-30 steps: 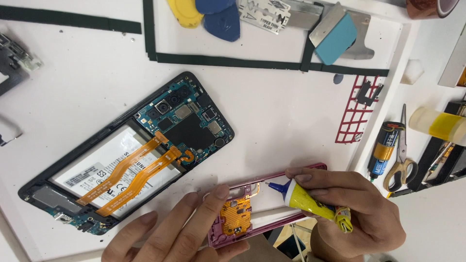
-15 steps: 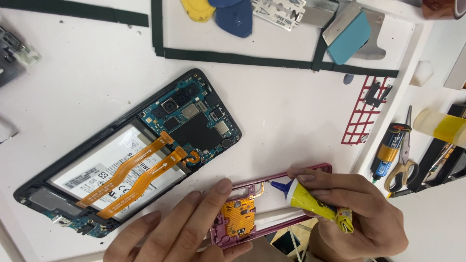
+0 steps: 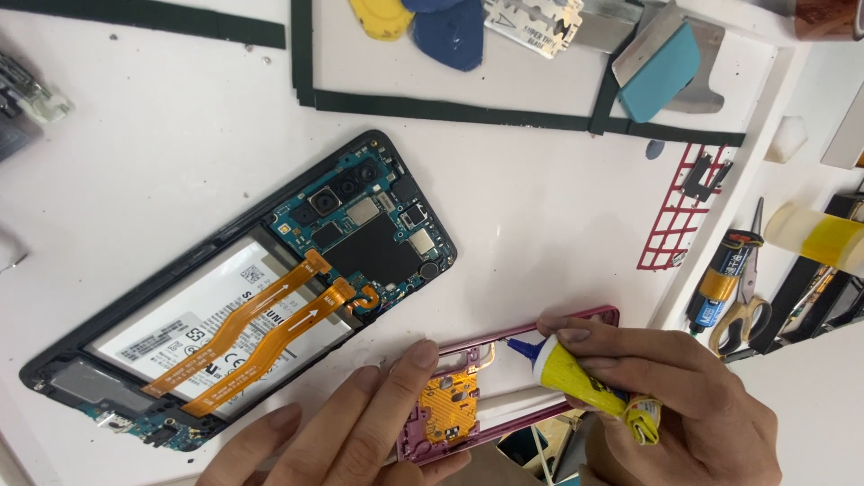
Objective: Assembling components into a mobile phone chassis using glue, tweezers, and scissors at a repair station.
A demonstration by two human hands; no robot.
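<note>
Glue work on the pink frame (image 3: 504,378), low in the middle of the picture, lying on the white table (image 3: 540,225) right at its near edge. The right hand (image 3: 666,396) has its grip clamped around a yellow glue tube (image 3: 580,378), thumb and fingers squeezed tight on the body, and the blue nozzle (image 3: 520,344) sits on the frame's upper rail. The left hand (image 3: 360,432) is not gripping anything: its fingers lie flat and spread, pressing the frame's left end down beside the orange flex part (image 3: 447,407) inside it. Just up and left, the opened phone (image 3: 243,297) lies with its circuit board and two orange ribbon cables bare, clear of both hands. By my reading this is the adhesive-laying step. The next move calls for a light, even squeeze and a steady run along the rail, keeping the bead thin.
</note>
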